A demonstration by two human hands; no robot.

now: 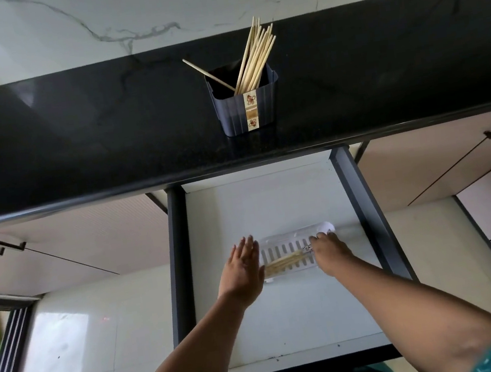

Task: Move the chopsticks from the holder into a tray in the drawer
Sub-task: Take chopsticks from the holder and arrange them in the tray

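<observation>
A: Obs. Drawer [271,201] pulled out under the worktop [75,139]. Slotted tray [287,250] lies in the drawer's middle, nearer the right wall than the left. A bundle of chopsticks [282,264] lies in the tray, along its near side.

B: Hands?

A: Left hand [242,269] is flat, fingers straight and spread, nothing held; it rests at the tray's left end, touching or just beside the bundle's ends. Right hand [329,251] is at the tray's right end, fingers bent down onto the tips of the bundle. Whether it pinches them or only presses, I cannot tell.

B: Remaining stock?

A: Holder [246,104] stands on the worktop near its front edge, above the drawer. Many sticks [255,56] lean in it toward the back right; one stray stick [207,75] leans to the left, apart from the rest.

B: Step in hand?

A: My reading: squaring the batch in the tray. Task is partly done, more than half of the sticks appear to be left.

B: Method note?

A: Keep the left palm as a stop so the tray does not slide. Nudge the ends gently from the right until flush. Lay the bundle along the tray, across the slots, so no tip catches in one. Release before lifting away, or sticks may come up with the fingers.
</observation>
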